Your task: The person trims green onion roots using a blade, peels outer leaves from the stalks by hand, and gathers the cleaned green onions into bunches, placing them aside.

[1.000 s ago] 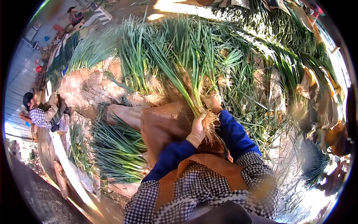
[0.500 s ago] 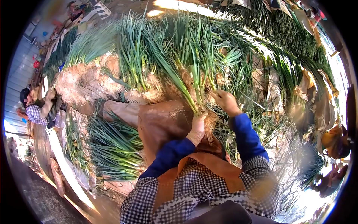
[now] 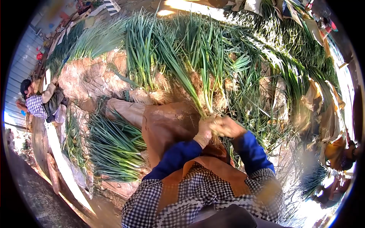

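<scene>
My left hand [image 3: 203, 129] is closed around the lower stalks of a few green garlic plants [image 3: 207, 100], their long leaves reaching up and away from me. Right beside it, my right hand [image 3: 228, 127] is curled in against the root end, its fingers pinched there and slightly blurred by motion. Pale stringy roots hang below the two hands, mostly hidden by them. Beyond lies a heap of more green garlic [image 3: 140, 57] with tan roots toward me. A brown apron [image 3: 163, 125] covers my lap under the hands.
A bundle of green garlic [image 3: 114, 152] lies to my left. A pile of tan roots [image 3: 95, 78] sits at the upper left, near a person in a checked shirt [image 3: 36, 105]. Loose leaves [image 3: 251, 102] and more stacked greens [image 3: 304, 45] spread on the right.
My right hand has moved down and left from the stalks to the root end beside my left hand. My left hand keeps its grip, slightly lower.
</scene>
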Action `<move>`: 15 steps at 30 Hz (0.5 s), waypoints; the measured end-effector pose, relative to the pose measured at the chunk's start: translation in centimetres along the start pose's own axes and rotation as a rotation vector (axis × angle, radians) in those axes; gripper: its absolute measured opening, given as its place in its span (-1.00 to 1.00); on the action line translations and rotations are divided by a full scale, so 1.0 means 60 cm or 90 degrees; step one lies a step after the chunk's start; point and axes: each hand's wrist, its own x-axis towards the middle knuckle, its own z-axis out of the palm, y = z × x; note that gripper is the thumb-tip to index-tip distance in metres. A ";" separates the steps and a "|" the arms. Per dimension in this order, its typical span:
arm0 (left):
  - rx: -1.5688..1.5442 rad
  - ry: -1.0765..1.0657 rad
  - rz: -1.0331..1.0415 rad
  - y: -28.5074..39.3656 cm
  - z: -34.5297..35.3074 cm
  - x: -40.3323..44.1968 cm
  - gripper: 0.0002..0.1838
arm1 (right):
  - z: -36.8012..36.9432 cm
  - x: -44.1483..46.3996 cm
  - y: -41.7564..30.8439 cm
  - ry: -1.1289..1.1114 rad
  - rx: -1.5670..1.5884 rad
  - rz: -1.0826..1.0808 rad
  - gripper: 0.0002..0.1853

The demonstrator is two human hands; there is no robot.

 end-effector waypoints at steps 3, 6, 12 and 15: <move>0.021 -0.017 -0.060 0.036 0.026 -0.022 -0.82 | -0.052 -0.101 0.027 0.004 0.171 0.074 -0.66; 0.030 0.022 -0.081 0.018 0.008 -0.002 -0.79 | -0.128 -0.123 0.172 0.229 -0.453 0.262 -0.73; -0.102 -0.076 -0.171 0.034 -0.002 0.004 -0.73 | -0.090 0.078 0.152 0.268 0.201 0.104 -0.44; -0.138 -0.004 -0.203 0.039 -0.005 0.001 -0.73 | -0.060 0.175 0.195 0.289 0.350 0.161 -0.36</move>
